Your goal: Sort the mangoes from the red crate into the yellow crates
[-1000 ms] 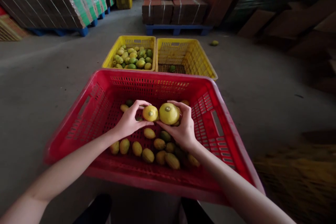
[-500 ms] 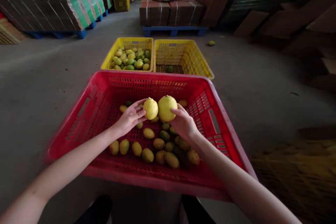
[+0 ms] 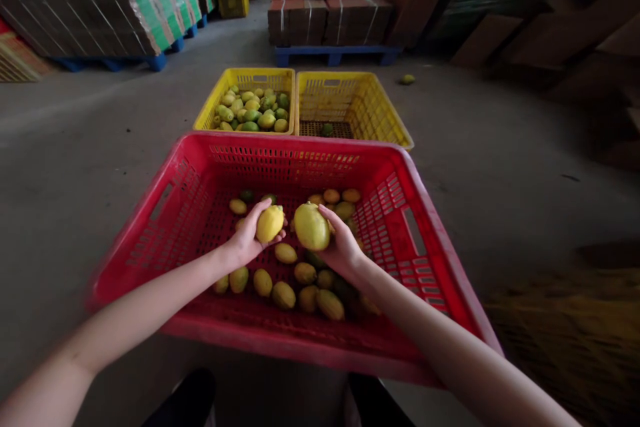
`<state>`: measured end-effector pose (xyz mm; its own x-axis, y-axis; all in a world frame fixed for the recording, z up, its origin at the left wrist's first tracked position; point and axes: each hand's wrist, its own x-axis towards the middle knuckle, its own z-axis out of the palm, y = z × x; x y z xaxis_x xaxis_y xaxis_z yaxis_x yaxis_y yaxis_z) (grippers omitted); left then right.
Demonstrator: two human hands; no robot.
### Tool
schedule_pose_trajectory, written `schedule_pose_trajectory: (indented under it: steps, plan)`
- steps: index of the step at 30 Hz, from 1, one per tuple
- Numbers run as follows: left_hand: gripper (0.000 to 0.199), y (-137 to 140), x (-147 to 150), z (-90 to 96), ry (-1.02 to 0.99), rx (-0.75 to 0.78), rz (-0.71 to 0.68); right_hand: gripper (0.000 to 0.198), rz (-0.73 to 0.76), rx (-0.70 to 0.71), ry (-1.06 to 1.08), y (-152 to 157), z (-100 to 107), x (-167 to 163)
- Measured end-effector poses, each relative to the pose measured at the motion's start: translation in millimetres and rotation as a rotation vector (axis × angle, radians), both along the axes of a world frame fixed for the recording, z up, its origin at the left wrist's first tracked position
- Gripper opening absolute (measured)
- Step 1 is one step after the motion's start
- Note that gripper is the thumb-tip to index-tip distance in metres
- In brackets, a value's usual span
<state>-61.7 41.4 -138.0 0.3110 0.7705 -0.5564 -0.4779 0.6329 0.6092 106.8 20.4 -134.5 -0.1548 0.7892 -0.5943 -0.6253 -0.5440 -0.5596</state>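
Note:
Over the large red crate [image 3: 295, 345], each of my hands holds one fruit. My left hand [image 3: 246, 237] is wrapped round a small yellow lemon [image 3: 270, 223], its stem end tipped to the upper right. A larger, rounder yellow lemon [image 3: 312, 227] is in my right hand [image 3: 345, 247], with the thumb along its upper right side. A small gap separates the two fruits. Below and around them, several yellow and green lemons [image 3: 284, 295] lie scattered on the crate floor; my hands and forearms hide some of them.
Beyond the red crate stand a yellow crate [image 3: 199, 121] holding many lemons and another yellow crate [image 3: 395, 107] with one dark green fruit [image 3: 327, 129]. A loose lemon [image 3: 407, 79] lies on the floor. Bundled cardboard [image 3: 300, 21] rests on a blue pallet [image 3: 333, 53] behind.
My hands have lowered slightly and moved apart, still holding the two lemons. Both fruits have turned: the smaller one now tilts to the right, and the larger one tips to the left.

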Motion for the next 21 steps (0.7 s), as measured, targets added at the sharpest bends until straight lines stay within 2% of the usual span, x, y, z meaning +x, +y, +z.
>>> schedule_pose_trajectory:
  steps: [4, 7, 10, 15, 18, 21]
  plan:
    - [0.035, 4, -2, -1.9, -0.028, -0.162, 0.078, 0.019, -0.002, -0.021, -0.006, 0, -2, -1]
    - [0.028, 5, -2, -2.2, -0.015, -0.239, 0.152, 0.024, 0.004, -0.118, 0.015, 1, -8, 0]
    - [0.019, 4, -2, 3.9, -0.003, -0.259, 0.192, 0.028, 0.049, -0.188, 0.097, 0, -10, 1]
    - [0.023, 4, -2, 13.9, -0.027, -0.225, 0.148, 0.032, 0.171, -0.17, 0.137, 0, -10, 1]
    - [0.02, 4, 0, 8.5, 0.015, -0.208, 0.122, 0.04, 0.262, -0.195, 0.091, 0, -11, 0]
    - [0.03, 3, 1, 0.0, 0.06, -0.212, 0.153, 0.045, 0.312, -0.18, 0.103, -2, -10, 0]
